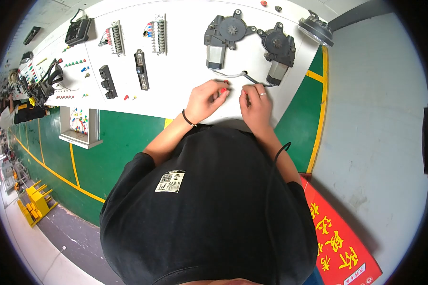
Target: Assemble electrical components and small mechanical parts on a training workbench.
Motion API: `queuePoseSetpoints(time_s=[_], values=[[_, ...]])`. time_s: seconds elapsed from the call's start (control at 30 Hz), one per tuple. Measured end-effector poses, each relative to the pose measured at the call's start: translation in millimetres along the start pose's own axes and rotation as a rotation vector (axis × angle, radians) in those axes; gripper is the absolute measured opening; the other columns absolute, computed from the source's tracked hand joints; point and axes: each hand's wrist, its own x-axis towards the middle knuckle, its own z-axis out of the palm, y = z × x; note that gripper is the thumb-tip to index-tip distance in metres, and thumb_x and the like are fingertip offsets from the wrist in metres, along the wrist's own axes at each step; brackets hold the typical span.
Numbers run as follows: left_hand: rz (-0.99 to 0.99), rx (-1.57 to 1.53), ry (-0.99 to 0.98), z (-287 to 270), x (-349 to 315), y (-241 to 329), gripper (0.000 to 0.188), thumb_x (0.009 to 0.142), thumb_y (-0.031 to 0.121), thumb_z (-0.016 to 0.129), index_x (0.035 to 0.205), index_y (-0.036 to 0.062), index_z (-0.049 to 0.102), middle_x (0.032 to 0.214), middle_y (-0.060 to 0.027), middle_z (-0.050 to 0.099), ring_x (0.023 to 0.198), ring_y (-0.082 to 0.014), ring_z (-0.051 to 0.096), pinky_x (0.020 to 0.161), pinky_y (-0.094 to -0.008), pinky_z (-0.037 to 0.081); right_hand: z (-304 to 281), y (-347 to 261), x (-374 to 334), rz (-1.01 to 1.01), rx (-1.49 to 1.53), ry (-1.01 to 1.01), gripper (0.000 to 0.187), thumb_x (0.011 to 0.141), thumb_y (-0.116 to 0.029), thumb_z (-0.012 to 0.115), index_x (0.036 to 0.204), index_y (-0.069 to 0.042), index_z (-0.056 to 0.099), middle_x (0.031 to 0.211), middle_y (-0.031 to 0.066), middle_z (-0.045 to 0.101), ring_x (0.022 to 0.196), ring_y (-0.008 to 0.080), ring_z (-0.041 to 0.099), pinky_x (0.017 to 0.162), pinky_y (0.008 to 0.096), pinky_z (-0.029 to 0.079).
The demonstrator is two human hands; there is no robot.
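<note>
Over the front edge of the white panel, my left hand (206, 100) has its fingers curled in, with red at the fingertips. Beside it, my right hand (257, 107) wears a ring, and its fingers bend inward too. The hands are apart; anything within either is too small or hidden to name. Just beyond them lie two black-and-grey geared electric motors, the left motor (223, 35) and the right motor (277, 50). A thin grey cable (230, 75) from the left motor and a dark cable (253, 79) from the right one meet at a small hole.
Left on the panel are two terminal strips (116, 38) (158, 35), two black switch modules (108, 81) (141, 70) and several coloured sockets (75, 62). A round lamp (316, 29) stands at the far right corner. An open drawer (81, 141) juts out on the left; a red box (340, 232) stands at right.
</note>
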Motion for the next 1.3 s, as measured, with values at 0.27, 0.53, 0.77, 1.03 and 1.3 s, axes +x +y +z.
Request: queuePoseSetpoints(time_s=[0.27, 0.53, 0.77, 1.03, 1.3], values=[[-0.484, -0.503, 0.237, -37.1, -44.7, -14.5, 0.011, 0.096, 0.006, 0.067, 0.105, 0.0002, 0.067, 0.078, 0.0049, 0.064, 0.065, 0.0016, 0.049, 0.056, -0.017, 0.038, 6.7, -1.9, 3.2, 0.167, -0.04, 0.02, 0.031, 0.084, -0.026, 0.08, 0.083, -0.007, 0.056, 0.065, 0.0067, 0.059, 0.053, 0.0236, 0.054, 0.053, 0.0381, 0.044], [-0.68, -0.393, 1.118, -208.1, -139.0, -109.8, 0.01, 0.099, 0.011, 0.057, 0.104, 0.0037, 0.064, 0.077, -0.0031, 0.063, 0.057, -0.0069, 0.052, 0.049, -0.0222, 0.041, 10.0, -19.5, 2.1, 0.364, -0.1, -0.051, 0.035, 0.099, -0.03, 0.063, 0.076, -0.004, 0.059, 0.067, 0.0089, 0.065, 0.059, 0.0254, 0.062, 0.056, 0.037, 0.048], [-0.677, -0.339, 1.623, -425.7, -226.3, -198.1, 0.017, 0.096, 0.02, 0.059, 0.104, 0.0043, 0.06, 0.08, -0.0063, 0.064, 0.057, -0.0129, 0.056, 0.044, -0.0249, 0.037, 23.5, -36.2, 4.8, 0.511, -0.025, 0.037, 0.038, 0.1, -0.03, 0.059, 0.083, 0.003, 0.065, 0.067, 0.014, 0.063, 0.057, 0.0207, 0.053, 0.057, 0.0333, 0.046], [-0.946, 0.94, 1.303, -463.0, -335.3, -288.4, 0.033, 0.088, 0.03, 0.06, 0.099, -0.0011, 0.066, 0.074, -0.0141, 0.071, 0.066, -0.0274, 0.07, 0.067, -0.0392, 0.055, 32.0, -41.2, 7.1, 0.62, -0.048, 0.061, 0.046, 0.102, -0.036, 0.056, 0.081, 0.004, 0.064, 0.066, 0.013, 0.063, 0.059, 0.0223, 0.055, 0.06, 0.035, 0.045], [-0.604, -0.016, 0.398, -158.3, -182.7, -103.8, 0.012, 0.094, 0.003, 0.06, 0.101, 0.0006, 0.069, 0.068, -0.0067, 0.066, 0.059, -0.0102, 0.06, 0.058, -0.0264, 0.05, 32.5, -37.4, 4.4, 0.502, -0.169, 0.149, 0.032, 0.092, -0.023, 0.065, 0.07, -0.002, 0.053, 0.058, 0.0122, 0.053, 0.053, 0.0225, 0.045, 0.054, 0.0362, 0.042]])
